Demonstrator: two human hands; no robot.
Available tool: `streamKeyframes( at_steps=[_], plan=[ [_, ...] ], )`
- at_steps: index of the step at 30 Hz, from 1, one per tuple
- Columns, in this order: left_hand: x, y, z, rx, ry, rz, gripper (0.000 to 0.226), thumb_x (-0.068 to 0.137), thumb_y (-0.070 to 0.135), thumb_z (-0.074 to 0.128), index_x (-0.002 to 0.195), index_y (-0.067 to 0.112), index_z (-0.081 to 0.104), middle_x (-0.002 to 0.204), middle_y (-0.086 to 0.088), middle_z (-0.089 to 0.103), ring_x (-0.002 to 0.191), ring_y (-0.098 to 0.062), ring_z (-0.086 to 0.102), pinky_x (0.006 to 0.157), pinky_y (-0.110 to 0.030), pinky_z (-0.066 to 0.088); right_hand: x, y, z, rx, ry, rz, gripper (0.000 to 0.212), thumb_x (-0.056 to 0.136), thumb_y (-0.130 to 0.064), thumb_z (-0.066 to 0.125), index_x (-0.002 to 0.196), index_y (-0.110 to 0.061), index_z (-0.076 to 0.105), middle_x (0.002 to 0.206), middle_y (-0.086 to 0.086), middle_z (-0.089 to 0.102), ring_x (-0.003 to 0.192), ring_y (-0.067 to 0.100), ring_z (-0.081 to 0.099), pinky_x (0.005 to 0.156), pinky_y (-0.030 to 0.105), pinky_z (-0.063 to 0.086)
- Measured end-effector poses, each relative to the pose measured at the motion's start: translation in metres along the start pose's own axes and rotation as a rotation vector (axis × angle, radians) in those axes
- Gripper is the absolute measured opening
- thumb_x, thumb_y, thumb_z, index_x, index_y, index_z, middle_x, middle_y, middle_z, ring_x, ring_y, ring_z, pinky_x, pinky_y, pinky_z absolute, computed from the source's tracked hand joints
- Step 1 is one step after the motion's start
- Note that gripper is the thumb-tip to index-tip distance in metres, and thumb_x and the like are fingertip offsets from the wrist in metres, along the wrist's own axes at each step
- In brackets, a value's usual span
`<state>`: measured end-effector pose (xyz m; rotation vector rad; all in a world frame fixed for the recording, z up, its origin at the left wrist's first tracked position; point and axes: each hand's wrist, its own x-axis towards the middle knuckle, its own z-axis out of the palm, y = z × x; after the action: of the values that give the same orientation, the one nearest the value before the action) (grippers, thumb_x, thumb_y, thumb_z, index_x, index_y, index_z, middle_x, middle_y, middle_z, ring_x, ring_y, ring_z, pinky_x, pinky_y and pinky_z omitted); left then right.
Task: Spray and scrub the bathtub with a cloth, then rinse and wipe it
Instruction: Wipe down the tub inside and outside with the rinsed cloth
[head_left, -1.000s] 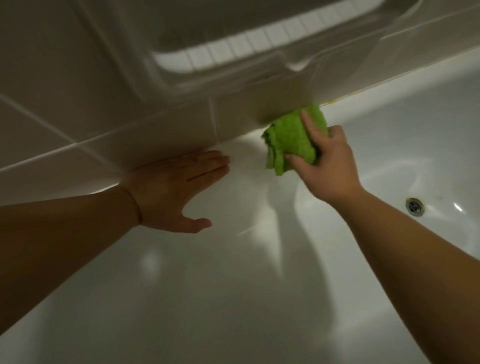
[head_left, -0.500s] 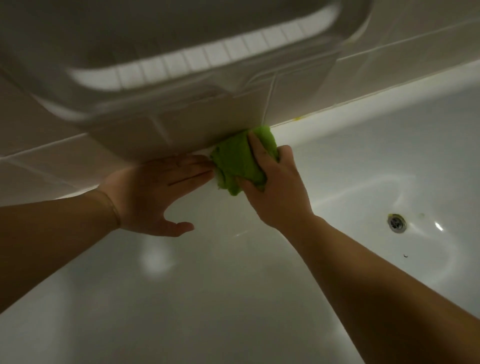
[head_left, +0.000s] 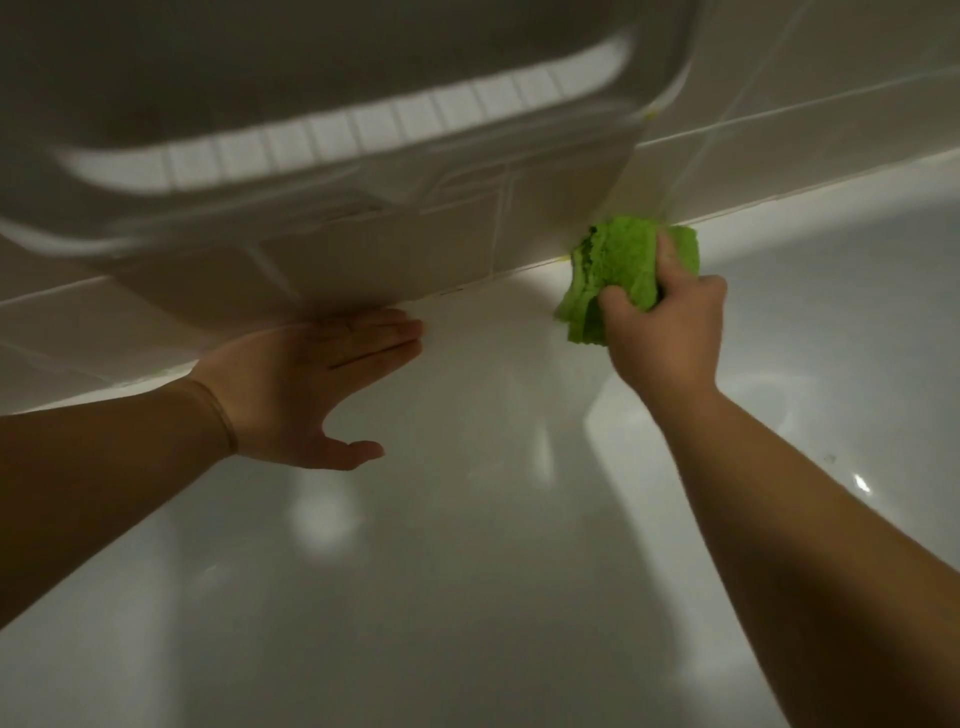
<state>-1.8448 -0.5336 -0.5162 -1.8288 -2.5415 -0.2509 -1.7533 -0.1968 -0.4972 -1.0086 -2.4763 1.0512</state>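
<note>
Head camera looks down into a glossy white bathtub (head_left: 467, 597) that sits under a wall of pale square tiles with light grout lines (head_left: 810, 93). From where I stand the person leans over the tub with both bare arms stretched out. Their right hand (head_left: 670, 332) holds a crumpled bright green cloth (head_left: 618, 265), thumb and fingers curled round the wad and pinching it, and the cloth is pushed up against the far rim of the tub, right at the seam where the rim meets the tiles. A corner of the cloth hangs below the thumb.

Well to the left of the cloth, the left hand (head_left: 317, 384) lies flat on the sloping inner wall just under the rim. Its fingers are straight and pressed together, pointing right, with the thumb spread away below them; it holds nothing. A thin band circles that wrist.

Above both hands, a blurred pale plastic basin-like object with a ribbed bright strip (head_left: 332, 140) fills the upper left; I cannot tell what it is.
</note>
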Motion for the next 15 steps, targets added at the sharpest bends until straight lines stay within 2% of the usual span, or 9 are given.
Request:
streamKeyframes(
  at_steps=[4, 6, 8, 11, 13, 15],
  plan=[
    [0.002, 0.002, 0.000, -0.004, -0.001, -0.045, 0.105, 0.082, 0.072, 0.061, 0.163, 0.017, 0.024, 0.167, 0.005, 0.026, 0.155, -0.011, 0.023, 0.120, -0.025, 0.026, -0.040, -0.015, 0.024, -0.104, -0.126, -0.228, 0.075, 0.085, -0.035, 0.067, 0.156, -0.035, 0.041, 0.119, 0.009, 0.039, 0.098, 0.036, 0.056, 0.086, 0.034, 0.051],
    [0.003, 0.004, 0.000, -0.005, 0.008, -0.059, 0.104, 0.079, 0.071, 0.064, 0.160, 0.014, 0.032, 0.165, 0.001, 0.033, 0.153, -0.016, 0.031, 0.116, -0.030, 0.035, -0.058, -0.021, 0.033, -0.180, -0.241, -0.329, 0.079, 0.086, -0.047, 0.063, 0.158, -0.040, 0.031, 0.124, 0.005, 0.037, 0.102, 0.032, 0.054, 0.085, 0.040, 0.054],
    [0.004, 0.005, -0.002, 0.003, 0.015, -0.070, 0.104, 0.077, 0.071, 0.067, 0.158, 0.012, 0.037, 0.161, -0.005, 0.040, 0.148, -0.023, 0.041, 0.110, -0.039, 0.046, -0.059, -0.025, 0.035, -0.221, -0.283, -0.370, 0.077, 0.087, -0.052, 0.059, 0.156, -0.046, 0.027, 0.122, 0.001, 0.036, 0.102, 0.028, 0.053, 0.082, 0.042, 0.056],
    [0.003, 0.006, -0.003, 0.007, 0.028, -0.080, 0.104, 0.077, 0.071, 0.067, 0.157, 0.012, 0.039, 0.159, -0.007, 0.042, 0.146, -0.027, 0.044, 0.108, -0.046, 0.049, -0.039, -0.016, 0.020, -0.222, -0.226, -0.362, 0.071, 0.081, -0.055, 0.054, 0.150, -0.046, 0.037, 0.113, 0.002, 0.040, 0.094, 0.028, 0.056, 0.080, 0.042, 0.057],
    [0.004, 0.007, -0.004, 0.003, 0.033, -0.076, 0.103, 0.077, 0.070, 0.067, 0.156, 0.010, 0.040, 0.159, -0.007, 0.042, 0.146, -0.026, 0.043, 0.108, -0.047, 0.049, -0.017, -0.004, 0.004, -0.171, -0.144, -0.247, 0.069, 0.081, -0.050, 0.059, 0.148, -0.043, 0.045, 0.114, 0.005, 0.043, 0.098, 0.031, 0.058, 0.087, 0.042, 0.056],
    [0.004, 0.007, -0.005, -0.002, 0.039, -0.070, 0.103, 0.077, 0.071, 0.066, 0.156, 0.009, 0.041, 0.160, -0.003, 0.040, 0.147, -0.023, 0.042, 0.109, -0.044, 0.048, 0.004, 0.005, -0.008, -0.143, -0.088, -0.099, 0.069, 0.084, -0.044, 0.066, 0.150, -0.044, 0.045, 0.117, 0.004, 0.041, 0.101, 0.027, 0.057, 0.089, 0.038, 0.052]
  ],
)
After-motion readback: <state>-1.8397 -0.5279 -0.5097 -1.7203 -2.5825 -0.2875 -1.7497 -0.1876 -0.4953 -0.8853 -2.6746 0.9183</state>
